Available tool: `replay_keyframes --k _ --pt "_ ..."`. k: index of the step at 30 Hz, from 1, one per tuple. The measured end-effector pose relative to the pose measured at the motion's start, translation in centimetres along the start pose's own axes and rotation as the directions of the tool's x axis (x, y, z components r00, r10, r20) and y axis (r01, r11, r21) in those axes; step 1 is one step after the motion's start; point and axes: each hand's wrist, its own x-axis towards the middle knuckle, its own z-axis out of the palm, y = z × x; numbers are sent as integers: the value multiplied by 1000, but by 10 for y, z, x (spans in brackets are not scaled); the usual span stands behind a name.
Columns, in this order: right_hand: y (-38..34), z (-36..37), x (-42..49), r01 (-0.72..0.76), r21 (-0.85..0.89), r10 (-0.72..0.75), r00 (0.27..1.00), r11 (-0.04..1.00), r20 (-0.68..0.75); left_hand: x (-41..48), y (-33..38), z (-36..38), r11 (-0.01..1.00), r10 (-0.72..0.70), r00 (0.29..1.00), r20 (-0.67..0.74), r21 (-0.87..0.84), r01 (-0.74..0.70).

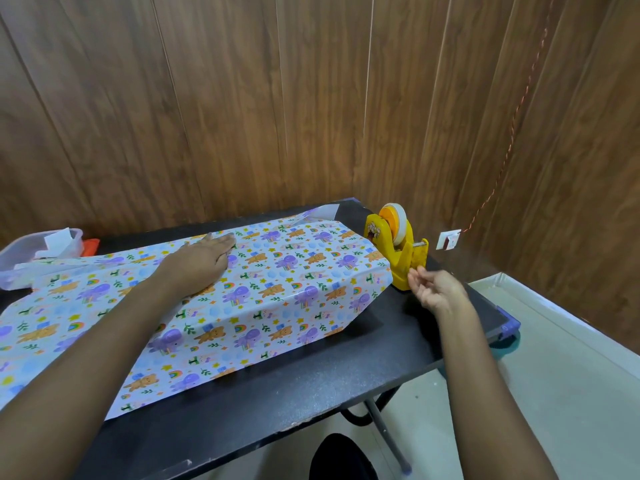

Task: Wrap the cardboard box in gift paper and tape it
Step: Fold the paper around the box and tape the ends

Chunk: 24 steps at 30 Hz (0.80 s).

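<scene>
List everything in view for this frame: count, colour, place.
gift paper: one, white cartoon print, draped over a box shape on the table
tape dispenser: one, yellow, table's right end
table: one, black, centre
plastic container: one, clear, far left
wall plate: one, white, right wall
cord: one, red, up the right wall
left hand: one, flat on the paper
right hand: one, fingers curled by the dispenser

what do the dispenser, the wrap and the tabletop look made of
Dispenser: yellow moulded plastic, smooth, slightly shiny.
Wrap: thin printed paper, glossy, with sheen along its creases.
Tabletop: black board, probably laminate, matte with fine speckle; pale chips on its front edge.
</scene>
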Motion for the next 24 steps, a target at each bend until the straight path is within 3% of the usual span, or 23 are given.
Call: replay_keyframes --k 3,7,11,16,21,24 --pt "2 -7 -6 76 -19 -74 991 997 112 1 0 -1 1000 2 1000 1 0 -2" --pt "-14 19 -31 276 -331 -174 936 902 306 -1 -12 -2 994 15 1000 4 -104 -15" --pt "-16 59 -59 315 -584 -57 907 748 417 -13 -45 -7 981 -113 993 33 -153 117" --pt "10 113 -86 382 -726 79 856 572 512 -49 -80 -13 967 -211 975 73 -127 219" --pt "63 172 -106 418 -733 231 763 536 604 -87 -104 -20 967 -252 967 29 -26 253" --pt "89 196 -115 400 -726 262 745 560 613 -93 -110 -15 973 -225 974 22 -40 226"
